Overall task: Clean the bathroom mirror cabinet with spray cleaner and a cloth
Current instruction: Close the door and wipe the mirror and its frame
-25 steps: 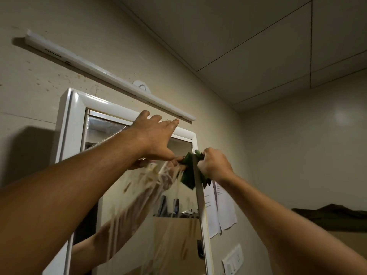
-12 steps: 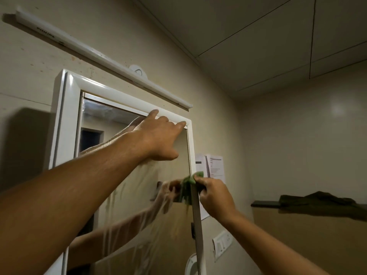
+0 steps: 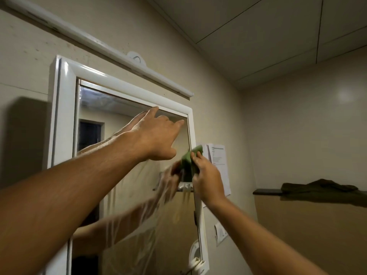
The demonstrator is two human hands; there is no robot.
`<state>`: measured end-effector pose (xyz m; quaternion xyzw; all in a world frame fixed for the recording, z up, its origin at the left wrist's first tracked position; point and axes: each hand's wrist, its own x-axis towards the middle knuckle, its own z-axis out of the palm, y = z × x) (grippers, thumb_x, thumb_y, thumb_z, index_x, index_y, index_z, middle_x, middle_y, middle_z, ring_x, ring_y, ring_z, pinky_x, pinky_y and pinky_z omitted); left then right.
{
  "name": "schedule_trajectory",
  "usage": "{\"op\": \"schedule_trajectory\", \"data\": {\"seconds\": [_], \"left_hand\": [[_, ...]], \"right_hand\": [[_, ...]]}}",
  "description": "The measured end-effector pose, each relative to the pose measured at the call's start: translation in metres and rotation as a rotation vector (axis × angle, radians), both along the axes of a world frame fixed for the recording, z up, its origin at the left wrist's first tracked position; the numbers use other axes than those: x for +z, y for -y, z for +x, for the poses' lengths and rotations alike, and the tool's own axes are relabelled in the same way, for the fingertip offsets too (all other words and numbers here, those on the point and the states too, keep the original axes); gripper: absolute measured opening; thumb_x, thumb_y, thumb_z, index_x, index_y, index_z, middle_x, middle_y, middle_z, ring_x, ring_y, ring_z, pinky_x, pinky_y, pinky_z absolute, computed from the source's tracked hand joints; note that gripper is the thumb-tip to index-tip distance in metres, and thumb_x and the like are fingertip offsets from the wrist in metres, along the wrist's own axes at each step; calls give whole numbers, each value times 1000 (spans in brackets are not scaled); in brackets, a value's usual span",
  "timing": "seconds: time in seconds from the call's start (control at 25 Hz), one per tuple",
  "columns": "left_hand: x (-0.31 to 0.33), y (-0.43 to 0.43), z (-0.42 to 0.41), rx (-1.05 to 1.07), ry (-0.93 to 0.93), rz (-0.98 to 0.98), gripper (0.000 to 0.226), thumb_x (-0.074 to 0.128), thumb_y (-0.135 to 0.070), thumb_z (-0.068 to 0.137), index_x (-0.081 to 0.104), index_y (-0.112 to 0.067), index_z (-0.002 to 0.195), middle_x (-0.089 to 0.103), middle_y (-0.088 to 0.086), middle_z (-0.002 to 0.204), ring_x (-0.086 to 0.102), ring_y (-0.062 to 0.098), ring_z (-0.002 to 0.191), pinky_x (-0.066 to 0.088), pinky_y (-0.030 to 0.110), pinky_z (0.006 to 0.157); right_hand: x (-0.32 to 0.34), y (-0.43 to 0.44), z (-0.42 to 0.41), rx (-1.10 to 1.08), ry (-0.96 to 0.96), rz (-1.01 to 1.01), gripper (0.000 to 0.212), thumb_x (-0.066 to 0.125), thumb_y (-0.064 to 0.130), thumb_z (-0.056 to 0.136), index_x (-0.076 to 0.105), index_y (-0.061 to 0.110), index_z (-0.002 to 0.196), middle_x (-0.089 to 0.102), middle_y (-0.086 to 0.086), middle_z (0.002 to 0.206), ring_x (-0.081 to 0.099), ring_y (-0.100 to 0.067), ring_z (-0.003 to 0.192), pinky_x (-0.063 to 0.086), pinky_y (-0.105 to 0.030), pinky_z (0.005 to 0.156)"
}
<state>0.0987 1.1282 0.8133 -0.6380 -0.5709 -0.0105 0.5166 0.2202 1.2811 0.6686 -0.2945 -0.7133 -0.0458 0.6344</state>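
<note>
As both forearms reach up from the near side of my view, I see the right hand point(image 3: 206, 177) pinching the green cloth point(image 3: 188, 160), folded over the right edge of the mirror door point(image 3: 199, 225) about halfway up. That edge runs vertically, so I judge the wipe should travel along it, downward, with cleaner streaks point(image 3: 139, 225) on the glass to its left. The left hand point(image 3: 156, 139), fingers straight, touches the glass up-left of the cloth, seemingly bracing it. Farther off sit the cabinet frame point(image 3: 63, 116) and papers point(image 3: 218, 155).
</note>
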Motion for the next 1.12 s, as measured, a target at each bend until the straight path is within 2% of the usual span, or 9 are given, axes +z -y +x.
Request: {"op": "schedule_trajectory", "data": {"seconds": [0.08,0.16,0.28,0.36,0.48,0.6,0.72,0.96,1.12], "left_hand": [[-11,-1,5,-30,-14,-27,83,52,-48,88,20,-22,160,67,-2,125,50,22,135,9,56,126],[-29,-6,12,-47,-1,-95,83,54,-44,86,23,-23,160,69,-4,112,56,21,126,11,56,126],[-48,-14,14,-22,-7,-164,80,56,-46,87,27,-22,158,69,0,118,53,24,131,11,57,126],[-51,-15,13,-13,-14,-162,83,55,-55,90,24,-22,159,64,5,134,46,26,140,8,56,127],[-49,-18,11,-41,-4,-141,78,53,-60,93,28,-23,157,63,4,138,47,25,140,8,56,127],[-54,-19,12,-26,-24,-122,81,50,-60,93,24,-22,160,61,7,141,44,26,142,9,56,127],[-61,-19,14,10,-41,-130,85,51,-60,92,19,-21,161,58,9,144,40,28,145,9,56,127],[-63,-23,13,-12,-23,-117,86,51,-59,93,17,-20,162,58,10,145,38,28,147,8,55,127],[-64,-27,7,-12,-19,-104,89,54,-53,89,15,-20,162,61,9,140,36,29,149,9,57,127]], "right_hand": [[-70,11,15,51,35,-64,36,55,12,102,64,25,134,68,6,126,64,-9,110,54,-31,101],[-126,26,34,65,132,-277,30,56,14,102,71,26,125,71,9,115,66,-7,102,56,-31,98],[-105,24,59,119,100,-530,24,54,11,101,73,21,113,70,5,100,67,-11,96,59,-35,92],[-48,17,61,170,-85,-483,31,54,5,100,66,18,126,67,1,109,65,-17,104,58,-30,83],[19,17,30,144,-84,-326,38,56,2,97,60,16,132,64,-1,108,63,-17,96,53,-19,66],[-7,16,2,43,-97,-302,33,58,6,95,61,16,126,66,0,104,66,-18,95,61,-31,82],[-57,22,13,91,-127,-407,28,62,8,97,62,22,121,66,4,107,67,-19,100,60,-35,90],[-13,-2,15,24,-141,-422,21,61,5,93,62,22,106,66,1,96,66,-20,91,62,-41,83],[-72,2,15,45,-96,-494,16,59,10,98,62,21,109,66,1,97,66,-16,88,62,-36,80]]}}
